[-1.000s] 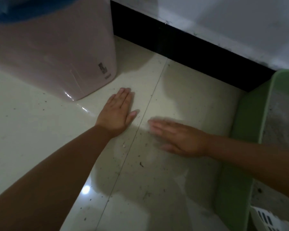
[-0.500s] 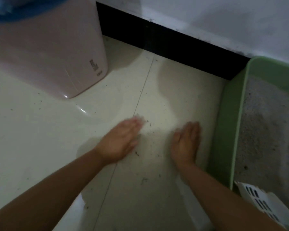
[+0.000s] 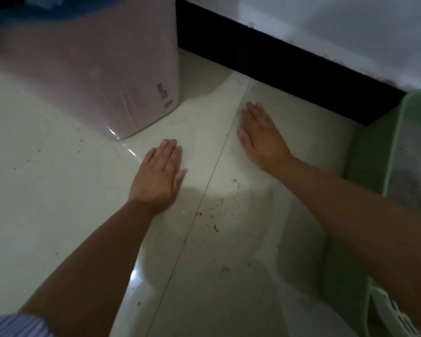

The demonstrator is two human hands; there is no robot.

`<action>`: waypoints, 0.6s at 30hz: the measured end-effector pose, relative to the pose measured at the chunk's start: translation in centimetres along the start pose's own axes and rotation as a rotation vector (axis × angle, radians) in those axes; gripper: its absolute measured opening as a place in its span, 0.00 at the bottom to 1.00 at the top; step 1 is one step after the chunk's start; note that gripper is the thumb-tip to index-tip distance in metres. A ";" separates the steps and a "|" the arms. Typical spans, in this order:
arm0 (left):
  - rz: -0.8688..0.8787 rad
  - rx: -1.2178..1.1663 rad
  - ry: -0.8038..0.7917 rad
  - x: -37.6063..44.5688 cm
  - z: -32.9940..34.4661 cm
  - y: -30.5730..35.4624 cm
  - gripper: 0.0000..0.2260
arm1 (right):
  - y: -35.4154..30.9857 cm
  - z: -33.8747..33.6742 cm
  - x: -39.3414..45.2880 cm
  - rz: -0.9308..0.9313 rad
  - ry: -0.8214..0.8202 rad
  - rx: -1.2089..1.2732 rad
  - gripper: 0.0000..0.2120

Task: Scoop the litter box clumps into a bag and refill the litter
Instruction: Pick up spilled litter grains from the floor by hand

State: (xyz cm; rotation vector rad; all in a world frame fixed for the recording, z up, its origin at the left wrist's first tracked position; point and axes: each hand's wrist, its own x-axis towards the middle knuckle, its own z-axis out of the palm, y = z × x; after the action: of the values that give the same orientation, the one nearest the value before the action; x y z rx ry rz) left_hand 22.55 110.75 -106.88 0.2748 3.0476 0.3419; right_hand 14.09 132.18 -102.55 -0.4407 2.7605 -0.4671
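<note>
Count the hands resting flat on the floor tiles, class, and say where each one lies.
2. The left hand lies flat just in front of the pink bin; the right hand lies flat between the tile seam and the green litter box.

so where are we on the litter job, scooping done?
Can't confirm scooping: no bag in view, and the scoop lies untouched at the green box. In hand: left hand and right hand lie flat on the floor beside scattered litter specks. Refill looks still ahead; box mostly out of frame.
</note>
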 end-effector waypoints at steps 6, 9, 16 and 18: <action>0.032 0.046 0.001 0.2 0.0 -0.3 0.32 | -0.4 1.1 4.7 -0.105 -0.193 -0.100 0.28; 0.020 0.045 -0.002 0.3 -0.1 -0.4 0.31 | -0.8 2.4 0.8 -0.409 -0.171 -0.206 0.34; -0.008 0.027 -0.011 0.4 -0.2 -0.2 0.27 | -0.9 1.4 -1.0 -0.679 -0.232 -0.229 0.34; -0.036 0.010 0.026 0.3 0.0 -0.2 0.25 | -2.2 0.8 2.6 -0.470 -0.102 -0.173 0.32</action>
State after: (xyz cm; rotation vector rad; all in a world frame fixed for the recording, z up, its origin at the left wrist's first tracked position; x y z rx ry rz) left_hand 22.22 110.62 -106.93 0.2176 3.0762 0.3313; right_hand 12.54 129.10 -103.08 -1.1340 2.5968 -0.2965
